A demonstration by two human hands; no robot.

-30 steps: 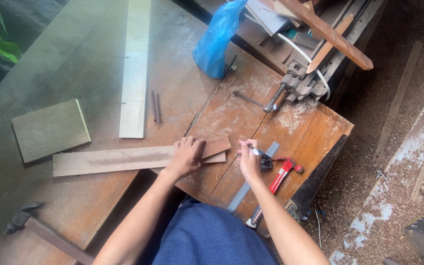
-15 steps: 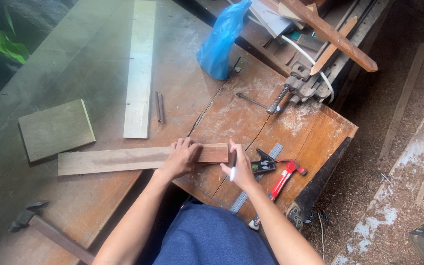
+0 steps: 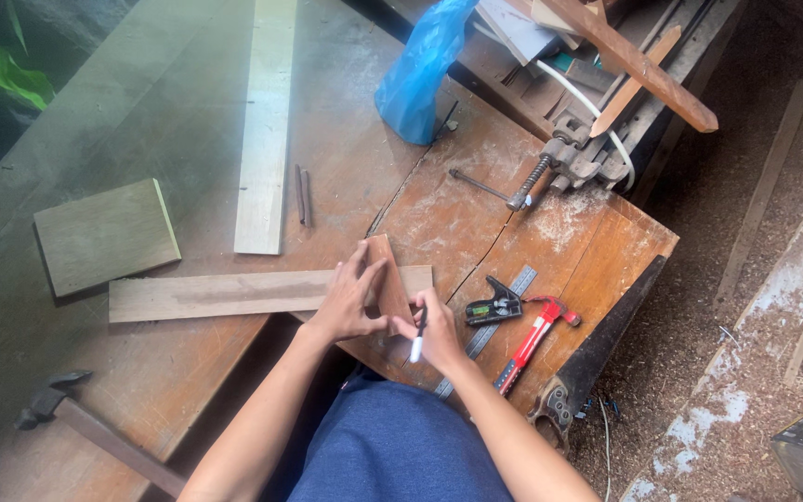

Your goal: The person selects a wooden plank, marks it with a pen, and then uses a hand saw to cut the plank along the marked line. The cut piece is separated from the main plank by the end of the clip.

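Observation:
A long wooden board (image 3: 216,293) lies flat across the workbench. My left hand (image 3: 348,299) presses a small brown wooden block (image 3: 386,279) down across the board's right end. My right hand (image 3: 439,330) holds a black and white pen (image 3: 417,339) beside that block, tip pointing down toward me. A combination square with a black head and metal ruler (image 3: 494,307) lies just right of my right hand.
A red-handled hammer (image 3: 533,335) and a handsaw (image 3: 597,349) lie at the right. A pale plank (image 3: 265,121), a square wood piece (image 3: 104,234), a blue plastic bag (image 3: 425,70), a vise (image 3: 559,163) and another hammer (image 3: 85,428) sit around the bench.
My right hand left the square and came left with the pen to the board's end. The small block now stands across the board under my left hand.

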